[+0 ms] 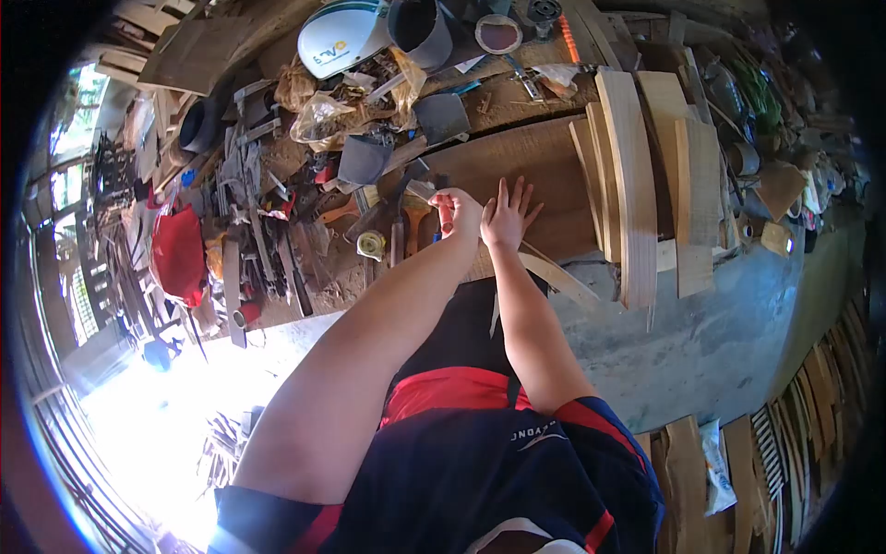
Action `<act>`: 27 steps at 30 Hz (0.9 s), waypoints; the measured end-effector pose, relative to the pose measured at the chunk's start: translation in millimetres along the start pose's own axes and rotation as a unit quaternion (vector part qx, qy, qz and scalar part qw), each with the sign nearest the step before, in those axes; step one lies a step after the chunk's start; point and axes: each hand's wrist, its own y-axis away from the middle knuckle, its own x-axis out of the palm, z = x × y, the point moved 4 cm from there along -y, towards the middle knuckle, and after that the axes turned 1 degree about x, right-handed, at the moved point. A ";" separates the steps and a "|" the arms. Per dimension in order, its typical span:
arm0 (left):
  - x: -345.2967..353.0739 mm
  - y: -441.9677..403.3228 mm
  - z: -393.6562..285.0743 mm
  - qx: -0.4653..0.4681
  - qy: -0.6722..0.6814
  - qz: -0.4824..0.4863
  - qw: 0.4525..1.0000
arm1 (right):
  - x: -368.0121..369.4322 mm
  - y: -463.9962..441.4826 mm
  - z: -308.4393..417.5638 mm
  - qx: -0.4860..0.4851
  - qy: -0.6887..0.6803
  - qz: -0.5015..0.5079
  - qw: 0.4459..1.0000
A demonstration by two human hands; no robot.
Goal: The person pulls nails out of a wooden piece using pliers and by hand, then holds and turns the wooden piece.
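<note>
My left hand (459, 214) is curled above the front of the workbench, its fingers bent in and the fingertips partly hidden. A small pale piece (422, 190) shows at its fingertips; I cannot make out what it is or whether it is gripped. Beside it, my right hand (508, 217) lies flat with fingers spread on a wide brown board (563, 162). A paintbrush (414, 222) with an orange-brown handle is just left of my left hand. Further left are another brush (341, 211) and a round yellowish-white item (371, 245).
Several pale planks (632, 194) lie to the right, overhanging the bench edge. A white helmet (340, 39), a dark bucket (420, 37) and sandpaper-like grey sheets (365, 159) crowd the back. Scrap wood and tools fill the left, near a red bag (177, 251).
</note>
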 end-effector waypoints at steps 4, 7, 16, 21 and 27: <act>1.7 1.2 0.3 -0.072 -0.042 -0.078 0.993 | -2.2 -1.3 2.6 0.011 0.023 -0.019 0.999; -1.6 4.2 -0.5 -0.084 -0.063 -0.097 0.990 | -4.8 -0.9 3.3 0.018 0.023 -0.010 1.000; -11.1 15.1 6.5 -0.038 -0.192 -0.077 0.978 | -7.7 -1.6 2.2 0.026 0.010 0.014 1.000; 6.2 0.0 -2.0 0.069 -0.116 0.008 0.991 | -10.1 -1.3 4.7 0.028 0.009 -0.004 1.000; -0.1 6.1 10.5 -0.029 -0.092 -0.014 0.995 | -13.7 -1.4 3.1 0.042 0.012 0.024 0.999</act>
